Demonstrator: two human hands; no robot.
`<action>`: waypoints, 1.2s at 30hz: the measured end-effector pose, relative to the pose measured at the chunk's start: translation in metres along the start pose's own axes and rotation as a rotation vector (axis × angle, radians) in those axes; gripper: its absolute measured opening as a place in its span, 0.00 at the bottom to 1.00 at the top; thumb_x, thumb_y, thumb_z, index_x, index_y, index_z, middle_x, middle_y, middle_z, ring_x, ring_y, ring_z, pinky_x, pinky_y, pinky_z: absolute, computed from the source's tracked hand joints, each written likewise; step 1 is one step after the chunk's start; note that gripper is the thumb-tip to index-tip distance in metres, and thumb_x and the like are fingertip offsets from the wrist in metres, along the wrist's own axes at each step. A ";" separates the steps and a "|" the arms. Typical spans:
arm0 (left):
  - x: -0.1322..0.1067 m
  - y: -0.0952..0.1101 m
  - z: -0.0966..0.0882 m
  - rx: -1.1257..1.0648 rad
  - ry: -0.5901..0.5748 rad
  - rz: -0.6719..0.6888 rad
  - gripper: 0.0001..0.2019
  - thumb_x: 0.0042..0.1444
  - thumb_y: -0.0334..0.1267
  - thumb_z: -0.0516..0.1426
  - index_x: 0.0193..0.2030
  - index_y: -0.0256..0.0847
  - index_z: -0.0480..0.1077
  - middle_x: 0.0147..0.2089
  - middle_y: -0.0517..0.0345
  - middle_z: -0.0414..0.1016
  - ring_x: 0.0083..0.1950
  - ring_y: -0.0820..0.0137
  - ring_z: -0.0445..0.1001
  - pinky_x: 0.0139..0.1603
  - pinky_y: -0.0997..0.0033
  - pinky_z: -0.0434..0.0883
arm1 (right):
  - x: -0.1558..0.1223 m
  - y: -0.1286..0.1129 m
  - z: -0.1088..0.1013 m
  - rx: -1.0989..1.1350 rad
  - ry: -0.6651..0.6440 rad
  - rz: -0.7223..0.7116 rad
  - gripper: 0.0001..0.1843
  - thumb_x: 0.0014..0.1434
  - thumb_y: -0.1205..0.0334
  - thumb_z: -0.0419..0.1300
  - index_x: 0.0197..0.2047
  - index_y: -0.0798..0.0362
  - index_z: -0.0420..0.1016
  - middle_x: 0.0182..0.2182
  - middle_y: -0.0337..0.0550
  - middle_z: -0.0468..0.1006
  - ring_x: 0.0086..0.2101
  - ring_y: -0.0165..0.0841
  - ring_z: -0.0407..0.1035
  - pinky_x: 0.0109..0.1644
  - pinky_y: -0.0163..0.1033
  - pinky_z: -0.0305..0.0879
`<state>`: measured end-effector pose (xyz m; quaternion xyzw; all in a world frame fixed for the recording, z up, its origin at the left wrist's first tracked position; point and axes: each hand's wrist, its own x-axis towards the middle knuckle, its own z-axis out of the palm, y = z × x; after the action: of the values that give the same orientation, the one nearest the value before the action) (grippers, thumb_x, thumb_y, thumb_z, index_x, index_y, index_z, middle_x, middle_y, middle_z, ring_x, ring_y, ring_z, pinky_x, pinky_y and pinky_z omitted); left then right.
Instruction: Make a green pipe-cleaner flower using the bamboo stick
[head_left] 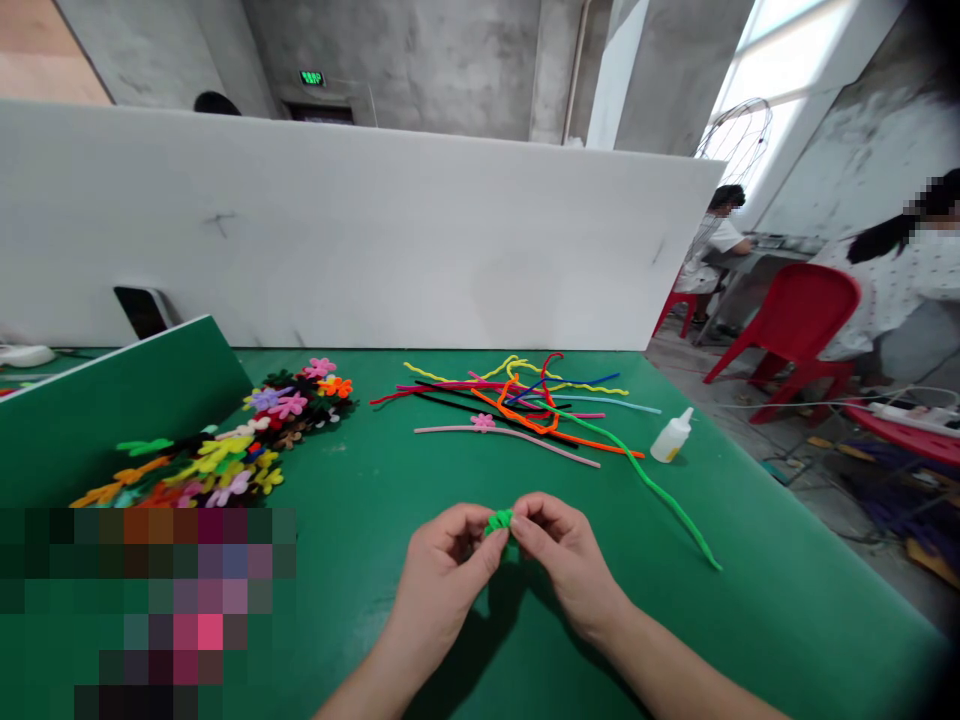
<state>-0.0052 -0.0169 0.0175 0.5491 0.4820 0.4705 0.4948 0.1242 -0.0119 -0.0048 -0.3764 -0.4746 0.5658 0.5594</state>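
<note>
Between my two hands, above the green table, is a small bright green pipe cleaner flower (499,521) with looped petals. My left hand (452,560) pinches its left side between thumb and fingers. On its right side, the thumb and fingertips of my right hand (564,555) close on it too. Beyond the hands lies a loose spread of pipe cleaners in yellow, red, black, blue, orange and pink. A long green pipe cleaner (660,490) trails from them toward the right. One small pink flower (483,422) rests by a pale pink pipe cleaner (525,437).
A white glue bottle (671,438) stands at the right. Many finished pipe cleaner flowers (225,455) are heaped at the left beside a green panel (112,400). A white board (360,240) closes off the back, with a phone (142,312) against it. People sit near red chairs (795,315).
</note>
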 end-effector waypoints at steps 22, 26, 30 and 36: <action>0.004 -0.001 0.001 -0.136 -0.013 -0.116 0.06 0.42 0.35 0.60 0.28 0.36 0.71 0.22 0.63 0.67 0.21 0.78 0.61 0.22 0.79 0.60 | 0.002 -0.001 -0.004 -0.129 -0.002 -0.061 0.08 0.50 0.59 0.59 0.26 0.56 0.68 0.21 0.35 0.65 0.23 0.25 0.56 0.26 0.30 0.55; 0.004 0.001 0.001 -0.132 -0.038 -0.118 0.05 0.41 0.34 0.60 0.24 0.36 0.68 0.19 0.66 0.63 0.20 0.79 0.59 0.22 0.80 0.58 | 0.003 -0.003 -0.008 -0.328 -0.014 -0.173 0.03 0.50 0.64 0.57 0.28 0.55 0.70 0.22 0.37 0.68 0.23 0.27 0.59 0.27 0.32 0.58; 0.003 0.003 0.001 -0.129 -0.031 -0.092 0.04 0.41 0.34 0.60 0.26 0.37 0.69 0.21 0.66 0.64 0.20 0.79 0.59 0.21 0.79 0.58 | 0.002 -0.008 -0.011 -0.523 -0.064 -0.315 0.04 0.50 0.68 0.56 0.29 0.54 0.72 0.23 0.38 0.68 0.23 0.27 0.61 0.27 0.33 0.59; 0.002 -0.002 0.002 -0.084 -0.038 -0.073 0.05 0.43 0.36 0.59 0.27 0.37 0.71 0.21 0.64 0.65 0.21 0.78 0.60 0.22 0.78 0.60 | 0.002 -0.009 -0.010 -0.516 -0.034 -0.308 0.03 0.49 0.68 0.56 0.27 0.54 0.70 0.21 0.37 0.68 0.22 0.26 0.60 0.26 0.32 0.59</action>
<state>-0.0028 -0.0149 0.0158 0.5186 0.4722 0.4615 0.5433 0.1360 -0.0099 0.0012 -0.4202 -0.6636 0.3413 0.5163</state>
